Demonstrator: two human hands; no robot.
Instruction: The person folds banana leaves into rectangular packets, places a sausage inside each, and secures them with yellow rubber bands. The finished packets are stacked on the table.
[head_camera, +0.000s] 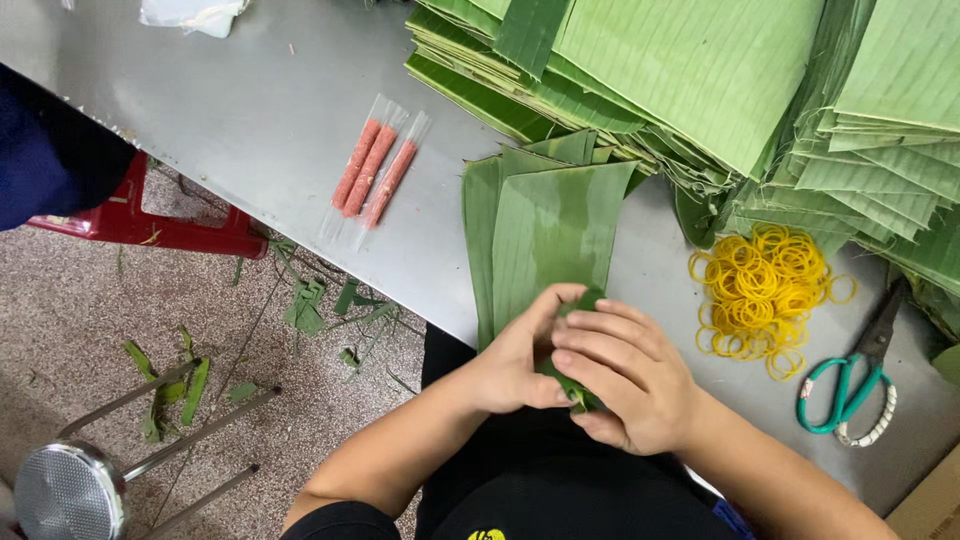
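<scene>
Both hands closed together on a folded leaf (575, 385) at the table's (260, 110) near edge: left grip (515, 365) pinched its side, right grip (625, 375) curled over the top. Flat leaves (545, 235) lay just beyond.

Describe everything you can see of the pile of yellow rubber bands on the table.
The pile of yellow rubber bands is a loose, tangled heap of thin rings lying flat on the grey metal table, a few strays at its edges. It sits between the stacked banana leaves and the green-handled scissors. Neither hand touches it.
</scene>
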